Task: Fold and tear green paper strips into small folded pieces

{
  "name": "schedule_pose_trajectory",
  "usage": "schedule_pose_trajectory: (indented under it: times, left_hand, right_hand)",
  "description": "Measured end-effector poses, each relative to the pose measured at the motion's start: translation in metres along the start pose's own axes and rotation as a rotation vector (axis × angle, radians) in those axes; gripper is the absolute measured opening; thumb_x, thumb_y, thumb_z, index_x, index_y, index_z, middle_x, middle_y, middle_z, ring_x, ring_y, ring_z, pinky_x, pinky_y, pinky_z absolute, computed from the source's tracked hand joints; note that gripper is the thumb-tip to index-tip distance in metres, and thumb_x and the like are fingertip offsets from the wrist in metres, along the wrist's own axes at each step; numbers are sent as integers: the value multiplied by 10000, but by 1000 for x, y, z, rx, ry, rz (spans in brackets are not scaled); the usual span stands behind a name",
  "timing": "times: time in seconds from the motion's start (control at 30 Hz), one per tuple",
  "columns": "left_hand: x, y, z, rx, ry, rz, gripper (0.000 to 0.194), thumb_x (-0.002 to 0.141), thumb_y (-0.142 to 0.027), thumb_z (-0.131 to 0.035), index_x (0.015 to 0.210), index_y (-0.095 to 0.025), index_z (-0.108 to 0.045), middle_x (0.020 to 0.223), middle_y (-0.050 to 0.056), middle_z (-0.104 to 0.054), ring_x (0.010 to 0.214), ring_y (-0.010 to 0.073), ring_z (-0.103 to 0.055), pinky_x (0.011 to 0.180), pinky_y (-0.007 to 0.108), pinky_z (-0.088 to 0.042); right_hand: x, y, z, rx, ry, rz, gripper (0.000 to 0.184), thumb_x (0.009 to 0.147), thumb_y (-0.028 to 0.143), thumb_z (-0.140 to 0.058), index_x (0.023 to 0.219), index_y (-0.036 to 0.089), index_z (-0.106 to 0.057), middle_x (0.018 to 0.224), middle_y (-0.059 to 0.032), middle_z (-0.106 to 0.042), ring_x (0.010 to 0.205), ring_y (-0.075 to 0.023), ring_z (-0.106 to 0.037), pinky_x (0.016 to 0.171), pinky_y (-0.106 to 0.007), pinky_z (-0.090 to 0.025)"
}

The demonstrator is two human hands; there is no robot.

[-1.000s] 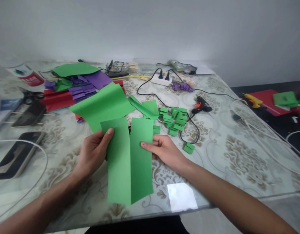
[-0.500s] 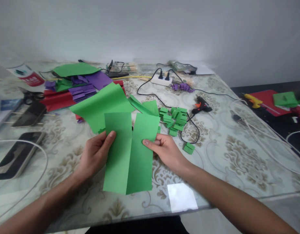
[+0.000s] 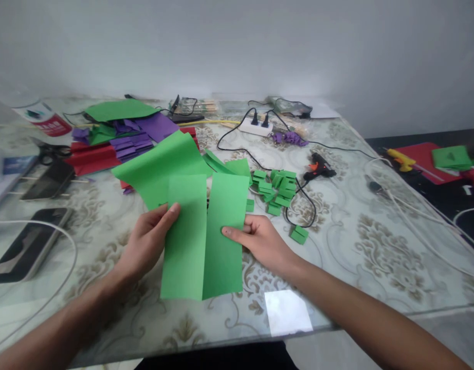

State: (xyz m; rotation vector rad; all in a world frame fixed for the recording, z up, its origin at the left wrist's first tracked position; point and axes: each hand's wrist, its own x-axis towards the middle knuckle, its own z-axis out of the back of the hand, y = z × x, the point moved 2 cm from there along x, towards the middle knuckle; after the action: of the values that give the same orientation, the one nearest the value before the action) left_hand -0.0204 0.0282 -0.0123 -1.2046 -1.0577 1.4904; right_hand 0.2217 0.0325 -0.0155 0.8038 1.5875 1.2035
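A green paper sheet (image 3: 186, 257), parted down the middle from its top edge, is held above the table between both hands. My left hand (image 3: 150, 239) pinches its left edge, thumb in front. On the opposite edge, my right hand (image 3: 260, 241) grips the right half with the thumb across its face. The slit is widest at the top; toward the bottom the two halves meet at a crease or cut, I cannot tell which. Behind it lies a larger curled green sheet (image 3: 163, 159). Small folded green paper pieces (image 3: 285, 187) are heaped beyond my right hand.
A black glue gun (image 3: 320, 167) and a white power strip (image 3: 255, 126) with trailing cords are at the back right. Scissors (image 3: 50, 151), two phones (image 3: 29, 244), a bottle (image 3: 48, 121) and purple paper (image 3: 158, 126) occupy the left. A yellow glue gun (image 3: 401, 159) lies far right.
The held green sheet has risen slightly, and its halves have tilted a little. My right hand sits slightly lower on its edge. Both hands keep their grip.
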Motion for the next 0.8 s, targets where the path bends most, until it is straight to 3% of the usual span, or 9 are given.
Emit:
schedule_pose_trajectory:
  times: [0.07, 0.13, 0.33, 0.6, 0.73, 0.8]
  left_hand:
    - [1, 2, -1, -69, 91, 46, 416, 885, -614, -713, 791, -208, -707, 667, 5, -686, 538, 172, -606, 566, 285, -554]
    - [0, 1, -3, -53, 113, 35, 418, 865, -617, -734, 774, -209, -715, 692, 13, -710, 565, 178, -625, 569, 279, -552]
    - [-3, -8, -6, 210, -72, -138, 462, 842, -597, -724, 640, -188, -654, 539, -28, -514, 479, 121, -430, 413, 217, -311]
    - [-2, -7, -3, 262, -149, -147, 483, 853, -585, -685, 588, -197, -569, 517, -37, -408, 451, 110, -356, 390, 220, -246]
    - [0, -6, -2, 233, -132, -135, 488, 845, -592, -710, 586, -198, -585, 521, -32, -440, 450, 109, -365, 386, 214, -252]
    - [1, -6, -2, 181, -84, -101, 500, 828, -639, -722, 620, -197, -615, 539, -20, -509, 467, 127, -441, 395, 212, -324]
  right_hand:
    - [0, -2, 2, -28, -57, 14, 507, 748, 633, -843, 676, 195, -599, 532, 56, -498, 487, -106, -468, 459, -248, -365]
    - [0, -3, 3, -36, -81, 21, 501, 756, 639, -835, 690, 197, -609, 537, 46, -509, 496, -118, -482, 459, -256, -369]
    - [0, -3, 2, -39, -103, 29, 500, 763, 626, -830, 671, 200, -584, 538, 55, -478, 492, -108, -448, 469, -259, -348]
    - [1, 0, 2, 4, -155, 45, 521, 759, 633, -830, 656, 193, -569, 542, 69, -440, 503, -99, -448, 489, -250, -353]
    - [1, 1, -1, 28, -10, 19, 520, 741, 645, -840, 666, 196, -589, 555, 53, -492, 546, -123, -524, 523, -254, -406]
    - [1, 0, -4, 33, 78, 23, 513, 738, 649, -839, 678, 193, -610, 577, 38, -520, 551, -121, -493, 508, -251, -374]
